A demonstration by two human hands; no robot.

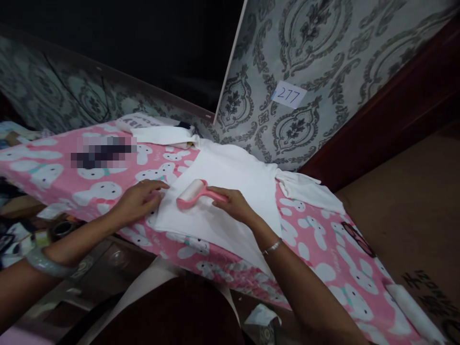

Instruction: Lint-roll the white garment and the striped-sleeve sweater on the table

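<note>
A white long-sleeved top (237, 177) lies spread out on a pink bunny-print cloth (201, 249), its sleeves out to both sides. In my right hand (234, 205) is the pink handle of a lint roller (192, 192), fingers closed round it. The white roll rests over the left part of the top and seems to touch it. My left hand (143, 199) is at the left edge of the top, palm down, fingers stretched forward and thumb apart. Whether its fingertips touch the fabric is hard to tell.
Behind the cloth hangs a large dark television (129, 48) on a patterned wall. A paper label marked 277 (289, 94) is stuck there. Glasses (357, 238) and a white roll (413, 311) lie at the right, near a cardboard box (402, 211). A pixelated dark object (103, 152) lies left.
</note>
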